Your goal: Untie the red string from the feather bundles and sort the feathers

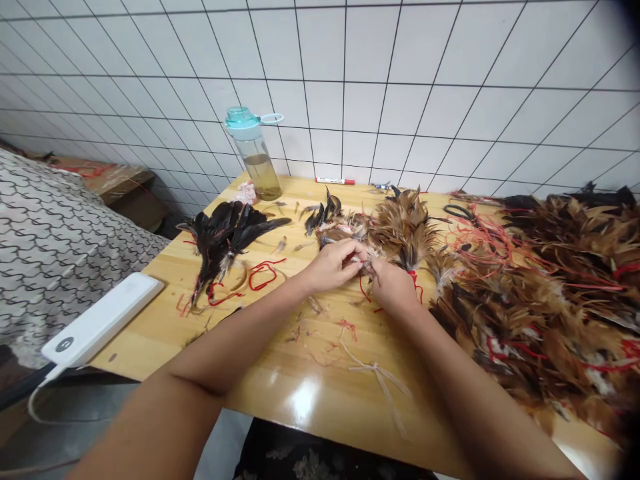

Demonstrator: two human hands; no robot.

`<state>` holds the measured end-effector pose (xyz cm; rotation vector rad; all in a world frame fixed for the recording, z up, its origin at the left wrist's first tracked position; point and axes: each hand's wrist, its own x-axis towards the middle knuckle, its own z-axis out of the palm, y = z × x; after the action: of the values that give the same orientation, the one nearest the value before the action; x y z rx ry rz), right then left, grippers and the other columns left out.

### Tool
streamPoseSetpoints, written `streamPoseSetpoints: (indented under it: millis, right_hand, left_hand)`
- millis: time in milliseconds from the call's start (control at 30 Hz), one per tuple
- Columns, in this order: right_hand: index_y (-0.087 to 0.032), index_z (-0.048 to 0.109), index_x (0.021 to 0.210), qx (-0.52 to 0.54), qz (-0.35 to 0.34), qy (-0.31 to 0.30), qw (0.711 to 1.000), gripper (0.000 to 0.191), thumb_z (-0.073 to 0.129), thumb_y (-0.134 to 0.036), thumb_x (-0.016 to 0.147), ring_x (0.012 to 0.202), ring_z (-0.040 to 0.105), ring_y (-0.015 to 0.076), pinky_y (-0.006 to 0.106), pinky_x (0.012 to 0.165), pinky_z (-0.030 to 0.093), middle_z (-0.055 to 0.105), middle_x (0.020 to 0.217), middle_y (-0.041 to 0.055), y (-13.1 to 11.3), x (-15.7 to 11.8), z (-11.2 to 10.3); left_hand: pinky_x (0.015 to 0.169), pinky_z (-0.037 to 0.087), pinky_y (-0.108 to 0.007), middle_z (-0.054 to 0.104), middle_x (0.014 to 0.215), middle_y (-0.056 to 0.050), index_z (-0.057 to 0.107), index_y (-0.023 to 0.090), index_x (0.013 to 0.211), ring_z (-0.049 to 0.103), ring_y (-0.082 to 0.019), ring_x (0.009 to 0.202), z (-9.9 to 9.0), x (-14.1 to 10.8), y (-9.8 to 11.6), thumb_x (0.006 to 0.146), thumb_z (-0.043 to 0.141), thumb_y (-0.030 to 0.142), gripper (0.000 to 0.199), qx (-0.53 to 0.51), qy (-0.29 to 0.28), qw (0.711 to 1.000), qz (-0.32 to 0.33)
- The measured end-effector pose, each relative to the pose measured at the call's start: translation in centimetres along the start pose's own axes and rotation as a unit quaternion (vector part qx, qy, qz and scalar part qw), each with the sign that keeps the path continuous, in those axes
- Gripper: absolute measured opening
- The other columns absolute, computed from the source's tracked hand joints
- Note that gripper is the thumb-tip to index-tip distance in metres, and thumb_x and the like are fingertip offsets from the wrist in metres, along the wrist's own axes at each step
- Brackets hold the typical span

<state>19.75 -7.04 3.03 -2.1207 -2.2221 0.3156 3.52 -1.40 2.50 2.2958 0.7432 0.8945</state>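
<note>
In the head view we see both hands meeting over the middle of the wooden table (280, 373), where a small tuft of pale feathers (369, 259) sits between their fingertips. Our left hand (336, 265) pinches the tuft with thumb and forefinger; our right hand (395, 285) has its fingers curled in and grips the same tuft from the other side, though we cannot tell what its hidden fingers do. Just behind our hands lies a brown feather bundle (407, 223) with its tips fanned toward the tiled wall (370, 110). Near our right forearm, a large heap of brown feathers (530, 320) is threaded with red string. To the left we have a black feather bundle (220, 233), with a loop of red cord (263, 275) beside it. Farther back, a bottle (260, 163) with a turquoise lid stands near the wall, and a red-and-white marker (335, 181) lies to its right.
</note>
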Motion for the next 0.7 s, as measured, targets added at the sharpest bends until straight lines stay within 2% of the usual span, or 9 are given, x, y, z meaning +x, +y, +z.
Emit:
streamPoseSetpoints:
  millis: [133, 333, 567, 700]
  right_hand:
    - [-0.021, 0.062, 0.108, -0.013, -0.010, -0.008, 1.000, 0.031, 0.036, -0.022, 0.092, 0.089, 0.068, 0.0234, 0.029, 0.069, 0.041, 0.073, 0.100, 0.0104, -0.1, -0.1, 0.1]
    - [-0.021, 0.062, 0.105, -0.042, -0.027, -0.005, 0.999, 0.029, 0.037, -0.020, 0.090, 0.087, 0.067, 0.0243, 0.029, 0.065, 0.039, 0.073, 0.095, 0.0096, 0.2, 0.0, -0.3]
    - [-0.021, 0.062, 0.101, -0.036, -0.045, -0.006, 0.998, 0.028, 0.036, -0.019, 0.091, 0.085, 0.066, 0.0224, 0.029, 0.065, 0.038, 0.072, 0.097, 0.0094, 0.3, 0.1, -0.9]
    - [-0.020, 0.062, 0.101, -0.012, -0.050, -0.011, 0.999, 0.028, 0.035, -0.020, 0.093, 0.085, 0.064, 0.0214, 0.029, 0.068, 0.039, 0.071, 0.096, 0.0094, 0.8, 0.3, -0.5]
  left_hand:
    - [0.064, 0.038, -0.022, 0.055, 0.072, 0.002, 0.056, 0.017, 0.083, 0.046, -0.009, 0.062, -0.2, 0.0, 0.3, 0.076, 0.054, 0.012, 0.009, 0.013, -0.010, 1.000, 0.009]
    - [0.055, 0.032, -0.020, 0.049, 0.064, 0.005, 0.054, 0.017, 0.079, 0.040, -0.007, 0.055, -0.7, -0.1, 0.2, 0.074, 0.060, 0.017, 0.008, -0.072, -0.045, 0.995, -0.057]
    - [0.058, 0.035, -0.020, 0.053, 0.069, 0.002, 0.053, 0.016, 0.082, 0.046, -0.008, 0.060, -0.6, -0.1, -0.4, 0.074, 0.063, 0.024, 0.015, -0.207, -0.063, 0.968, -0.124]
    - [0.058, 0.035, -0.020, 0.051, 0.069, 0.003, 0.051, 0.017, 0.082, 0.045, -0.008, 0.060, -0.1, -0.2, -0.7, 0.075, 0.062, 0.023, 0.014, -0.205, -0.060, 0.968, -0.129]
